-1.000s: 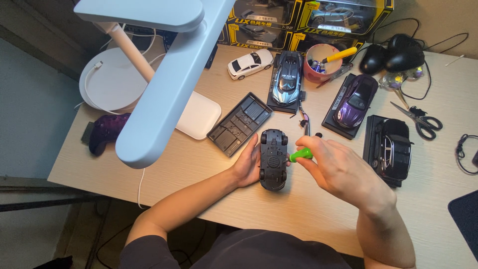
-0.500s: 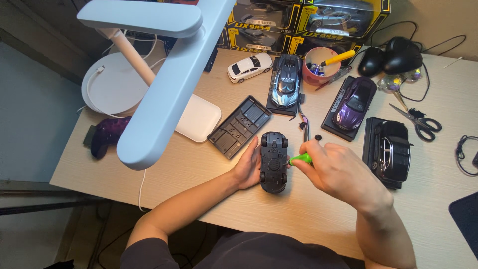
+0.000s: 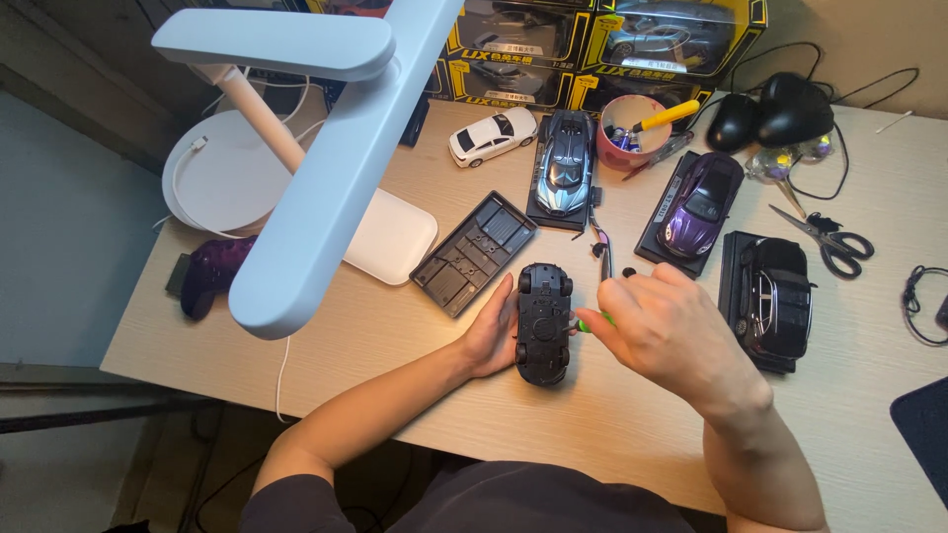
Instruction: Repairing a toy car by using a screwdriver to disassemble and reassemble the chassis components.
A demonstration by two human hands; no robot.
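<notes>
Centre of frame, low on the wooden surface [image 3: 632, 415]: black toy car [image 3: 544, 323] lying underside up. Left hand [image 3: 492, 341] cups its left flank, fingers mostly hidden behind it. Right hand [image 3: 670, 331] closed around a green-handled screwdriver [image 3: 591, 322]; tip hard to make out. White lamp [image 3: 326, 168] blocks upper left.

The toy car [image 3: 544, 323] is black, the screwdriver handle [image 3: 593, 321] bright green, the table [image 3: 632, 415] pale wood-grain.
</notes>
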